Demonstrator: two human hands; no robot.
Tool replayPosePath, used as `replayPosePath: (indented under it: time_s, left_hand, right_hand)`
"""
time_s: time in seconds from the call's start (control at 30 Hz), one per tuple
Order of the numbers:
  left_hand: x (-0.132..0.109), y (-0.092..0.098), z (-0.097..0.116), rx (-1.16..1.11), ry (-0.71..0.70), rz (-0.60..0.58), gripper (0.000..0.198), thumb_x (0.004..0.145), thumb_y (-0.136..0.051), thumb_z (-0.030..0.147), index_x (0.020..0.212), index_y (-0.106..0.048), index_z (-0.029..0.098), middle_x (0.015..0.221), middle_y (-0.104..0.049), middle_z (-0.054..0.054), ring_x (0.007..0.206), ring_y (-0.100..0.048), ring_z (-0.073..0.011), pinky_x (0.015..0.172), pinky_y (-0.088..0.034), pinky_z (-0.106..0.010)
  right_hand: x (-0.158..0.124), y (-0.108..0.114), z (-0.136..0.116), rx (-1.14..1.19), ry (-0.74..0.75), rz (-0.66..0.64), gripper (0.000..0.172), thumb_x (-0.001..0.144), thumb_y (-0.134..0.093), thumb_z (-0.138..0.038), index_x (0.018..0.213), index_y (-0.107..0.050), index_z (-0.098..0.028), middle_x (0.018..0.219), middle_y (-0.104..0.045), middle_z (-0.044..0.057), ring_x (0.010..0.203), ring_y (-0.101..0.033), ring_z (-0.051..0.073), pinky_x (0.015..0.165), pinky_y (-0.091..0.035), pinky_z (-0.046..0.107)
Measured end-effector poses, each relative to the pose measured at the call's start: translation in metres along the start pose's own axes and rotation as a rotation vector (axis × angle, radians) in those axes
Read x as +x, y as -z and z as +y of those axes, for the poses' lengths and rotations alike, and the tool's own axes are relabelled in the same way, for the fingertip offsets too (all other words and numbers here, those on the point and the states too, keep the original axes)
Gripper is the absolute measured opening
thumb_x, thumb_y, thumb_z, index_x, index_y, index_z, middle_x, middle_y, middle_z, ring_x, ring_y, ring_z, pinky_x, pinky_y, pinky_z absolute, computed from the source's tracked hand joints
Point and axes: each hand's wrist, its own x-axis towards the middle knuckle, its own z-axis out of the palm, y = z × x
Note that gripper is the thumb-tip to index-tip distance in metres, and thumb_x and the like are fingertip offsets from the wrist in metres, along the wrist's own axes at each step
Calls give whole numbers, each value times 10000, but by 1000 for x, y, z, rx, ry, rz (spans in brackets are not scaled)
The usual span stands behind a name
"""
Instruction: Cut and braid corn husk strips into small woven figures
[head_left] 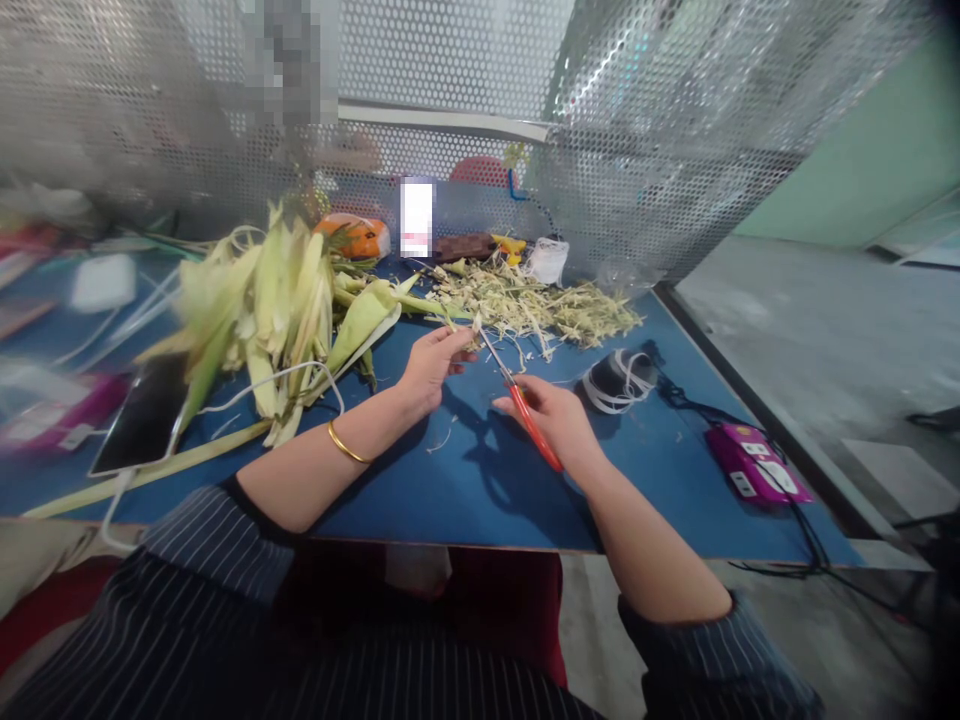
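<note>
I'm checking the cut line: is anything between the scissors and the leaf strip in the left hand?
Nothing visible. The scissors in the right hand reach straight to the leaf strip pinched by the left hand; only bare blue table lies under the gap.

I count one left hand [433,368], one right hand [559,425], one pair of red scissors [534,428], one husk strip [475,325], one phone [146,415], one gold bangle [345,445].
</note>
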Motion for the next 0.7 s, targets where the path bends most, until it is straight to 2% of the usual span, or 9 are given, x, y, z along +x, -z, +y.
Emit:
replayPosePath:
  time_s: [0.13, 0.23, 0.3, 0.4, 0.5, 0.57, 0.7]
  left_hand:
    - [2, 2, 0, 4, 6, -10, 276, 635, -825, 351, 811, -718, 167, 785, -675, -14, 696, -636, -128, 621, -399, -246]
    - [3, 2, 2, 22, -6, 26, 302, 624, -843, 355, 846, -748, 173, 835, -693, -25, 730, -604, -126, 628, -380, -253]
    - [2, 1, 3, 23, -9, 40, 277, 637, -840, 354, 826, -754, 170, 754, -666, -9, 645, -519, -101, 592, -340, -257]
    - [-2, -2, 2, -43, 30, -42, 233, 672, -822, 365, 741, -729, 163, 605, -577, 22, 554, -438, -82, 578, -336, -262]
    - [-11, -7, -1, -62, 90, -102, 248, 674, -828, 370, 706, -704, 158, 654, -654, -10, 614, -554, -100, 667, -420, -267]
    - [-17, -10, -4, -41, 111, -120, 230, 678, -825, 342, 768, -720, 159, 732, -722, -43, 665, -619, -121, 723, -450, -281]
    - [-26, -15, -5, -40, 119, -140, 222, 691, -809, 287, 854, -726, 162, 770, -758, -57, 674, -662, -137, 751, -476, -298]
  right_hand:
    - [0, -1, 2, 63, -9, 38, 473, 763, -685, -612, 928, -697, -169, 681, -615, -3, 621, -502, 140, 621, -421, 276]
    - [2, -1, 3, 243, -83, 94, 480, 709, -747, -589, 961, -685, -185, 602, -557, -37, 517, -477, 120, 518, -413, 266]
    - [4, -1, 1, 397, -144, 134, 537, 658, -789, -579, 1010, -673, -190, 572, -535, -55, 450, -457, 109, 443, -391, 258]
    - [5, -1, -3, 593, -188, 185, 618, 587, -845, -545, 1056, -651, -193, 635, -587, -42, 449, -488, 106, 416, -403, 254]
    - [6, -1, -5, 696, -165, 229, 631, 565, -867, -503, 1074, -638, -209, 727, -640, -23, 492, -532, 109, 443, -436, 259]
    - [6, -2, -5, 723, -159, 245, 632, 566, -869, -490, 1088, -636, -219, 767, -668, -11, 508, -545, 112, 450, -438, 261]
    - [6, -3, -3, 730, -156, 244, 625, 564, -872, -462, 1098, -645, -229, 793, -693, -2, 537, -550, 119, 480, -457, 274]
